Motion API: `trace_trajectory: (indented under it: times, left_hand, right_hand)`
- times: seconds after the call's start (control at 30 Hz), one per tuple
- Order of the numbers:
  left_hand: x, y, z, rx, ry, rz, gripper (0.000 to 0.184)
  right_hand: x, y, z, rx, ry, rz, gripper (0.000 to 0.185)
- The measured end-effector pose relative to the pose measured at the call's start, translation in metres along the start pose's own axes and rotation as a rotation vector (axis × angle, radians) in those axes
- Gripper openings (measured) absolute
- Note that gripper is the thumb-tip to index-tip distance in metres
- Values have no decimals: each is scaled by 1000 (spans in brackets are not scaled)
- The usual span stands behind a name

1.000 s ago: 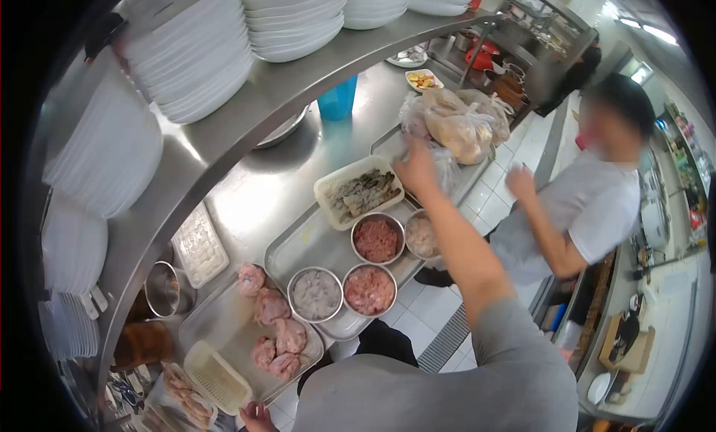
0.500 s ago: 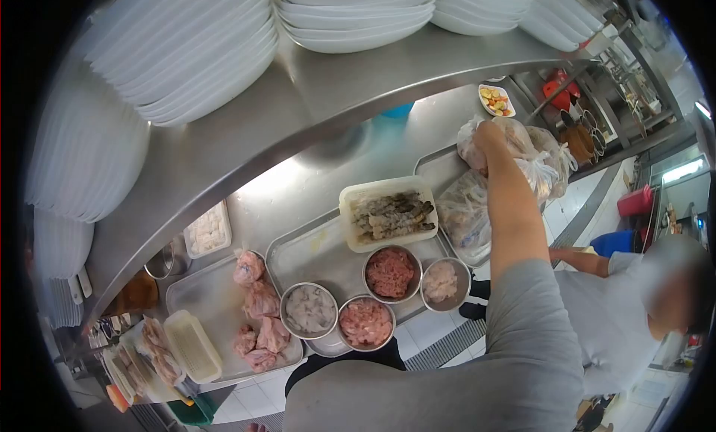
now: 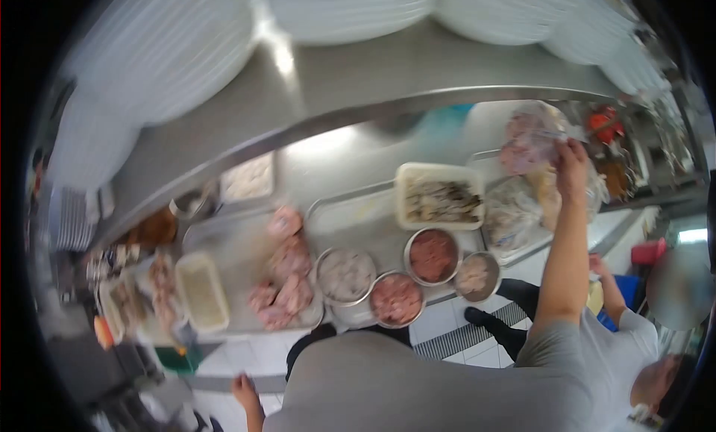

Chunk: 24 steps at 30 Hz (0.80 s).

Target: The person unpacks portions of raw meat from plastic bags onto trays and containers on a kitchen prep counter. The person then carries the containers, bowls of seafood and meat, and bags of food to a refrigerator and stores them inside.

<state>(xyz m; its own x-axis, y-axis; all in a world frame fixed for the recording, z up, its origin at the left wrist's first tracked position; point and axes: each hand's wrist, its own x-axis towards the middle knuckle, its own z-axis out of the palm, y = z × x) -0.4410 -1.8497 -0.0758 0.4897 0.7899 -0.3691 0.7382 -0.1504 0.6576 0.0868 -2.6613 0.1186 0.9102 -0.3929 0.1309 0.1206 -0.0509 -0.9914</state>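
My right hand point(image 3: 570, 156), arm stretched out far to the right, grips the gathered top of a clear plastic bag of meat point(image 3: 528, 137). Pink meat shows through the plastic. Beneath and beside it, other plastic bags point(image 3: 512, 214) lie on a metal tray point(image 3: 483, 162). My left hand point(image 3: 243, 392) hangs low at my side, away from the counter, its fingers too smeared to read. Nearest to the bags stands a white container of shrimp point(image 3: 444, 197). In front of that are metal bowls of minced meat point(image 3: 432, 256), pale pieces point(image 3: 476, 275) and pink sliced meat point(image 3: 397, 298).
A bowl of whitish pieces point(image 3: 346, 277) sits beside raw meat chunks point(image 3: 291, 259) on the left tray. Farther left is a cream container point(image 3: 201, 292). Stacked white plates point(image 3: 350, 10) fill the overhead shelf point(image 3: 358, 77). A co-worker point(image 3: 608, 357) stands at right.
My right hand has lifted the bag of meat off the other bags. My left hand has come into fuller view low down. The view has shifted and blurred.
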Motion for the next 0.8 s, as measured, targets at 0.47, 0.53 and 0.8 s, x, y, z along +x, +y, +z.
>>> trace_trajectory:
  times: [0.47,0.53,0.8]
  left_hand:
    - [56,273,46,-173,-270,980,35]
    - [59,295,51,-138,-375,1123,46]
    - [93,278,84,369,-769,1332,93]
  right_hand:
    - [-301,-24,299,39,-479,252,45]
    - [-324,-13,344,-278,-751,266,31]
    - [-440,13,432,-686,-904,-606,34]
